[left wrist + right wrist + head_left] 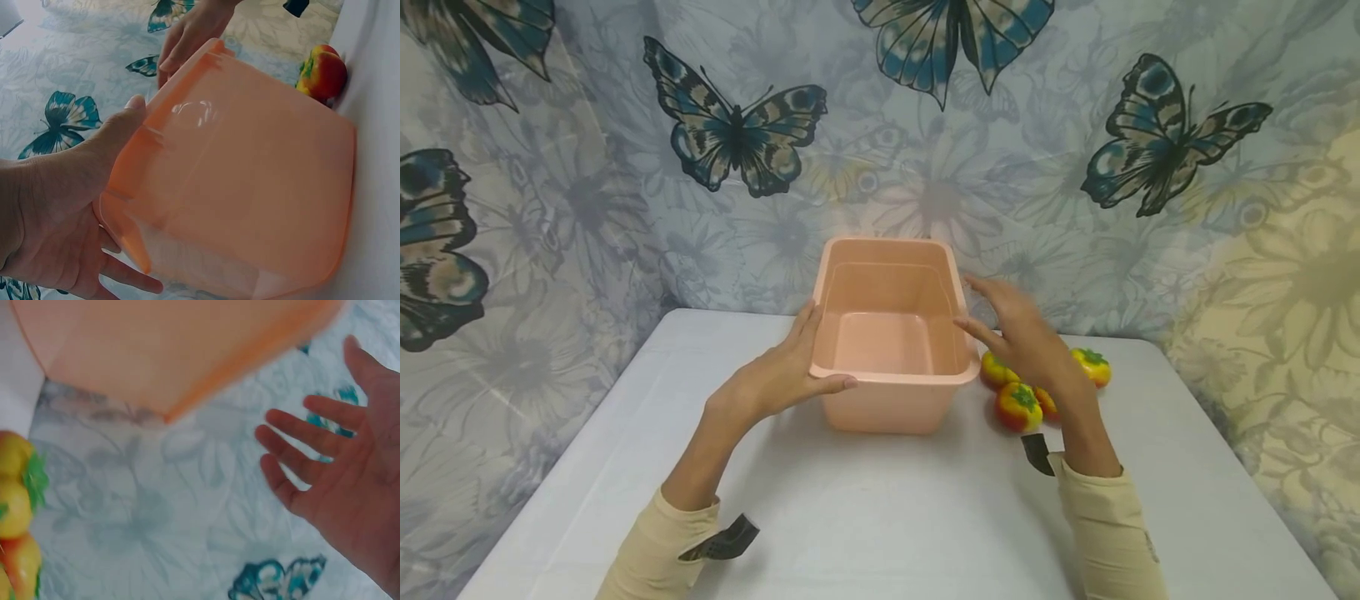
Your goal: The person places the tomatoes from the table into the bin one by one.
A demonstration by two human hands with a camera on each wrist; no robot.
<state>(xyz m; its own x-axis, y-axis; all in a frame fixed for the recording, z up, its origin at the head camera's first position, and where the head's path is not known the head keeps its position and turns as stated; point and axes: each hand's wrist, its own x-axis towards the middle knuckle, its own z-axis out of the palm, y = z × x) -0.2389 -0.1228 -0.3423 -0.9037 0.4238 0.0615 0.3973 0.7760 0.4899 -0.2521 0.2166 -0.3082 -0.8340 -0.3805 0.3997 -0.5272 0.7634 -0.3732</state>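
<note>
A peach-coloured plastic tub [887, 406] stands on the white table, its open top and bare inside showing in the head view. My left hand [771, 371] lies against its near left corner, fingers stretched along the left side and thumb along the front rim. From the left wrist, the thumb of that hand [69, 200] touches the tub's rim [164, 103]. To the right of the tub, my right hand [1026, 342] is held with fingers spread. In the right wrist view a gap separates the right hand [344, 469] from the tub wall [144, 356].
Several red-and-yellow pepper-like pieces [1019, 407] with green tops lie right of the tub, partly beneath the right hand in the head view. Behind the white table [880, 517] hangs a butterfly-patterned cloth [737, 242]. Dark straps [730, 540] stick out at both sleeves.
</note>
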